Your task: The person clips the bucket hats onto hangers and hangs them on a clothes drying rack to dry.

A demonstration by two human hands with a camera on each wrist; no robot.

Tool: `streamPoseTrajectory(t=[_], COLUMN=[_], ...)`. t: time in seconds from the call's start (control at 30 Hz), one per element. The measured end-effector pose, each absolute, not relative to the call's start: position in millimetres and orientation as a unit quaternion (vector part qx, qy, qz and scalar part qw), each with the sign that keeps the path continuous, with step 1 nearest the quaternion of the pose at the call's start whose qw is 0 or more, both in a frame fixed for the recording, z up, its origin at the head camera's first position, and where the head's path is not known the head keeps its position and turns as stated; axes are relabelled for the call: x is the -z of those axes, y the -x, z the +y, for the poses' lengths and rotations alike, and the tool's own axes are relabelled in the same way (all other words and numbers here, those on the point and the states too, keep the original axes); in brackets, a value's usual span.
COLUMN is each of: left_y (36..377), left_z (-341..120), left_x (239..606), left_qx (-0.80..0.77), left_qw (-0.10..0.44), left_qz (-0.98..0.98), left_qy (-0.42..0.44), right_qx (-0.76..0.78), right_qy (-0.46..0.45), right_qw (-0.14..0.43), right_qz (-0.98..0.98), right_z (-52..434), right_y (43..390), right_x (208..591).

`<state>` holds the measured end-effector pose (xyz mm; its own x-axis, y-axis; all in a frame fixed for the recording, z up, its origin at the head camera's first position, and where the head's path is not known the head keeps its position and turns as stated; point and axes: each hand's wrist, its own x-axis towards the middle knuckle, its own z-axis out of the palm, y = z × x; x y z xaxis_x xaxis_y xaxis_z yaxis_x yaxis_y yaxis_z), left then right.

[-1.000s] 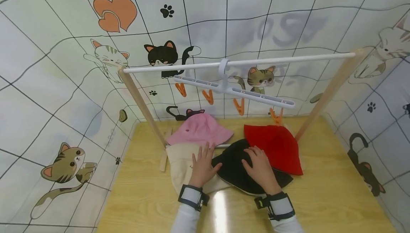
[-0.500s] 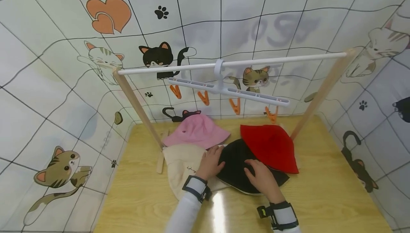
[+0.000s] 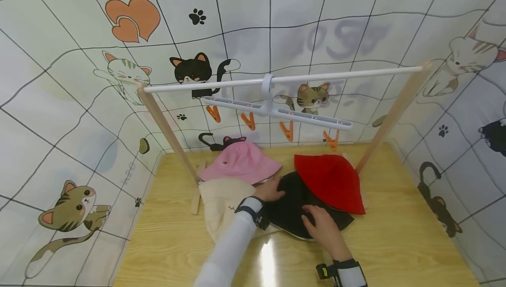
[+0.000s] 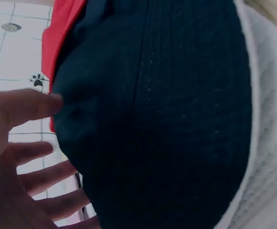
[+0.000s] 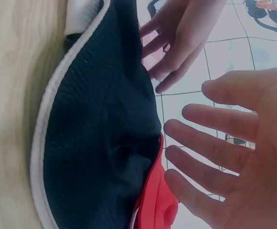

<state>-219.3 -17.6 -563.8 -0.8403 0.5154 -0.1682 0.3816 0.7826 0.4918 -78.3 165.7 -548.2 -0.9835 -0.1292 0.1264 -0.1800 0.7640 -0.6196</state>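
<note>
Black hat (image 3: 300, 208) flat on table (image 3: 395, 243), brim tucked under red hat (image 3: 330, 181). Left hand (image 3: 270, 189) at its far-left edge, fingers straight, touching (nearer crown). Right hand (image 3: 322, 225) spread on near brim, gripping nothing.

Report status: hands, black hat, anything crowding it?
Left hand open, fingers at black hat far edge. Right hand open, resting on its near side. Red hat overlaps it; cream hat alongside.
</note>
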Motion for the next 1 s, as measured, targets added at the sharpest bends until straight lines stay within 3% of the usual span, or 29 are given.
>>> streamPoseTrajectory(t=[0.63,0.9,1.0], left_y=[269,258,275], left_z=[1,12,17], left_x=[600,585,620], left_qx=[-0.449,-0.48,-0.433], left_qw=[0.186,0.221,0.19], left_qz=[0.865,0.846,0.877], left_qy=[-0.127,-0.067,-0.081], right_qx=[-0.349,-0.352,-0.351], right_qy=[-0.073,-0.045,-0.043], right_qw=[0.032,0.024,0.023], right_qz=[-0.934,-0.935,-0.935], right_z=[162,174,177], right_y=[62,58,59], right_x=[561,561,560])
